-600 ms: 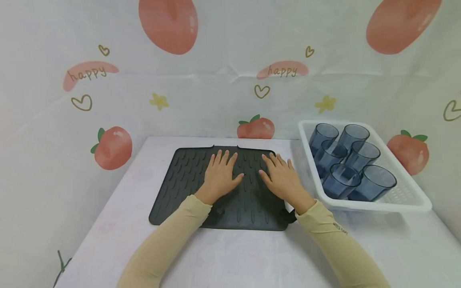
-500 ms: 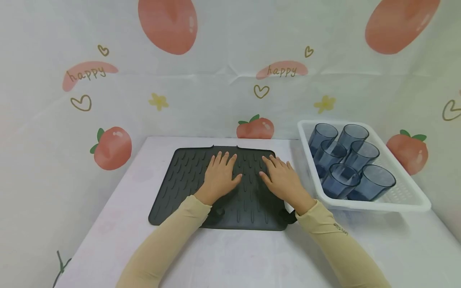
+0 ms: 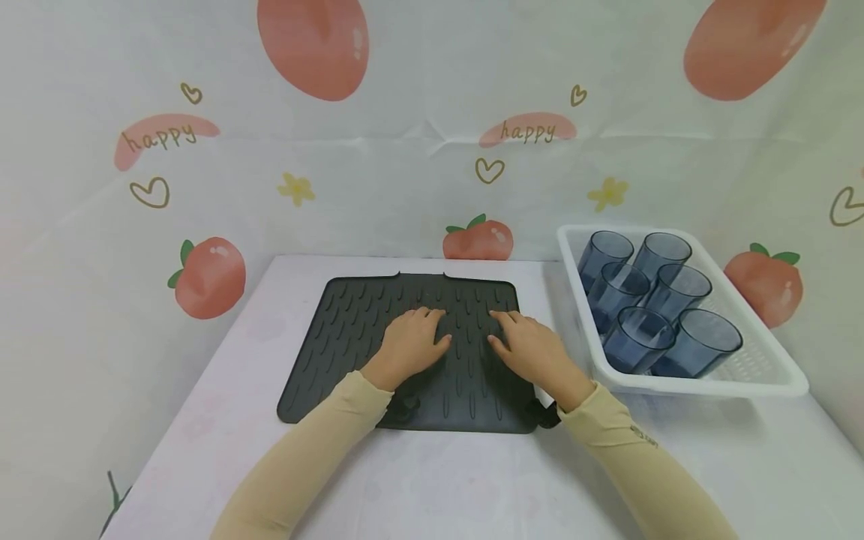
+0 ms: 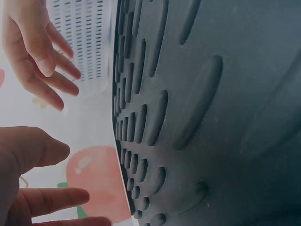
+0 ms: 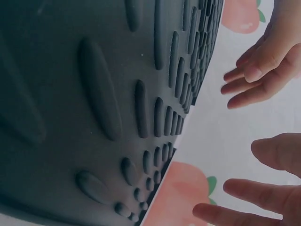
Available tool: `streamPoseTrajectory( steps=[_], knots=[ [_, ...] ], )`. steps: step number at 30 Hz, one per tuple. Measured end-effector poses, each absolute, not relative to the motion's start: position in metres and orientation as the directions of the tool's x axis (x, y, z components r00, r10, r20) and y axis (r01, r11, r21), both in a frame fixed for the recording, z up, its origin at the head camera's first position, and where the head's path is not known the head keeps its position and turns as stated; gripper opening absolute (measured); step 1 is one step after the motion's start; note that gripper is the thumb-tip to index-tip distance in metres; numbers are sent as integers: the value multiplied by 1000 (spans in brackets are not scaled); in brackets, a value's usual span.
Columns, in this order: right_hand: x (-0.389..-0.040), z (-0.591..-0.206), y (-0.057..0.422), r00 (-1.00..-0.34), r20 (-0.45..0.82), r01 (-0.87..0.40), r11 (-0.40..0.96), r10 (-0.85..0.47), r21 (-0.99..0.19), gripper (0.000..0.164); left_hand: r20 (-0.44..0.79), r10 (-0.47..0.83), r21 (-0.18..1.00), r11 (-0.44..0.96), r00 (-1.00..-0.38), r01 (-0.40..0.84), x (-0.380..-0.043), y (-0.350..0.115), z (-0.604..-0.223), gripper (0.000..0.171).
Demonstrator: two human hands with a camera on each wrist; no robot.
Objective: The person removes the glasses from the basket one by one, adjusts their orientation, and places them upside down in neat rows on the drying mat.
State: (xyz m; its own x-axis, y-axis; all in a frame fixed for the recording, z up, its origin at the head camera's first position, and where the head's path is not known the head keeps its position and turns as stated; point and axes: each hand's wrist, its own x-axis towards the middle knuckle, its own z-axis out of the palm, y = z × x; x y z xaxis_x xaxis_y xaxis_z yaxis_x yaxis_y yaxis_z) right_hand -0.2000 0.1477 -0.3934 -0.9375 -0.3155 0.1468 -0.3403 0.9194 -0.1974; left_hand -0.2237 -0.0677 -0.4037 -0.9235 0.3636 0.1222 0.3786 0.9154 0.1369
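A black ridged drying mat [image 3: 351, 330] lies flat on the white table. Over its middle hovers my left hand [image 3: 408, 343], fingers loosely bent and holding nothing. My right hand [image 3: 535, 351] is above the mat's right edge, also with nothing in its grasp. Both wrist views show a gap between the fingers and the ridged surface. To the right stands a white perforated basket [image 3: 776, 375], holding several clear blue glasses [image 3: 705, 341], nearest to my right hand.
The white tabletop [image 3: 432, 487] extends in front of the mat. Behind it rises a white cloth backdrop [image 3: 391, 195] printed with peaches, hearts and flowers. The basket's near left corner comes close to my right forearm.
Both hands have drawn back slightly toward me, and their fingers have gone from straight to more bent. The mat, basket and glasses have stayed in place.
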Motion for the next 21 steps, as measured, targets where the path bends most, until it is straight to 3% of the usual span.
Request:
streamPoseTrajectory(
  steps=[10,21],
  knots=[
    [-197,-396,149,-941,122,-338,911,-317,-236,42,71,354,236,902,-933,360,-213,-70,-407,43],
    [-191,-395,150,-933,176,-353,892,-313,-284,33,82,355,315,877,-931,362,-209,-74,-405,41]
  ],
)
